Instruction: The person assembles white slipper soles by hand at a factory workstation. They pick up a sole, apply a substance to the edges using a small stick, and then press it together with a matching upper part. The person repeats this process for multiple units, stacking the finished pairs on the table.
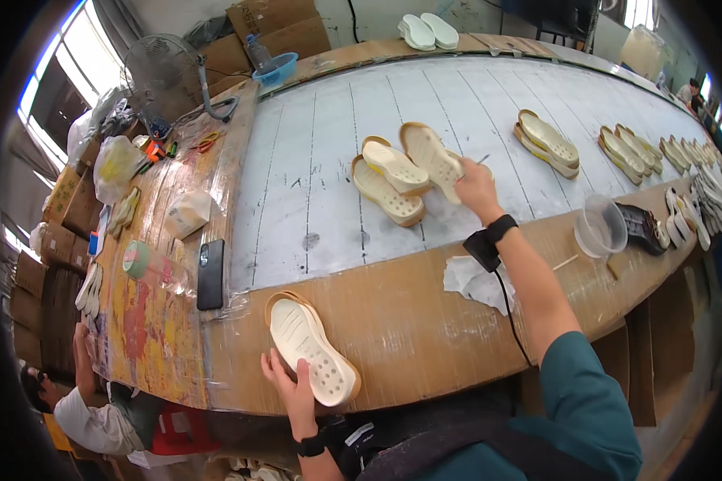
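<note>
My left hand (293, 394) grips a cream shoe sole (301, 333) with a tan rim at the table's near edge. Its thumb lies on the upper side and the fingers are at the left edge. Over the white board, my right hand (476, 191) is closed at the near end of another cream sole (427, 152); part of that sole is hidden by the fingers. A thin grey stick (483, 159) juts out by that hand, its kind unclear. Just left of it, a smaller cream sole piece (395, 164) rests on a tan-rimmed sole (385, 196).
More soles (547, 140) stand in groups along the board to the right. Near my right forearm are a clear plastic tub (600, 227), white paper (469, 282) and a black cable (515, 325). A phone (210, 274) and bottle (156, 268) lie left; another person (96, 421) sits lower left.
</note>
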Available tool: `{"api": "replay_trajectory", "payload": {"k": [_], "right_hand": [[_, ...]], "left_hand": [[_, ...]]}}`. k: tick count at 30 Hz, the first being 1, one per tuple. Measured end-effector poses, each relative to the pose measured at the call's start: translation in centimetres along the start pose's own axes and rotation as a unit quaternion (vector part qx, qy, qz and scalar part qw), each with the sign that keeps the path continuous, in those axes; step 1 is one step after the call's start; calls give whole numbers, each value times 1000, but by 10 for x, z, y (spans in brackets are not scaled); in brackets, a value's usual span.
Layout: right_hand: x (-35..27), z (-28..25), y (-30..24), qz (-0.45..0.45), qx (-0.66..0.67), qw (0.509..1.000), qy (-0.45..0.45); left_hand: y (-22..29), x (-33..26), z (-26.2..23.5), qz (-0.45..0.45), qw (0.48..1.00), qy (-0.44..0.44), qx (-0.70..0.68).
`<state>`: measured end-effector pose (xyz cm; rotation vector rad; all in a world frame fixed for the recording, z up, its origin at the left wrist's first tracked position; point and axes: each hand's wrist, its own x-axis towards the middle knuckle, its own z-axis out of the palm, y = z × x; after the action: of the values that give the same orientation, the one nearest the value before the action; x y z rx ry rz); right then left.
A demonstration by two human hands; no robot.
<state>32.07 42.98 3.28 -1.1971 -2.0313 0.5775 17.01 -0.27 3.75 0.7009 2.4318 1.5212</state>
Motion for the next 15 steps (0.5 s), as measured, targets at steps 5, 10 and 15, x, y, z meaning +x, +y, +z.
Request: {"api": "replay_trajectory", "payload": {"k": [5, 10, 15], "right_hand": [[36, 2, -3, 226, 493, 833, -113], [35, 31, -42, 291, 403, 827, -261], [15, 28, -82, 311, 508, 784, -175]], "left_hand": [[-14, -3, -1, 1, 999, -14, -36], [-21, -2, 2, 6, 998, -7, -59], [-8, -4, -2, -13, 996, -8, -93]]}}
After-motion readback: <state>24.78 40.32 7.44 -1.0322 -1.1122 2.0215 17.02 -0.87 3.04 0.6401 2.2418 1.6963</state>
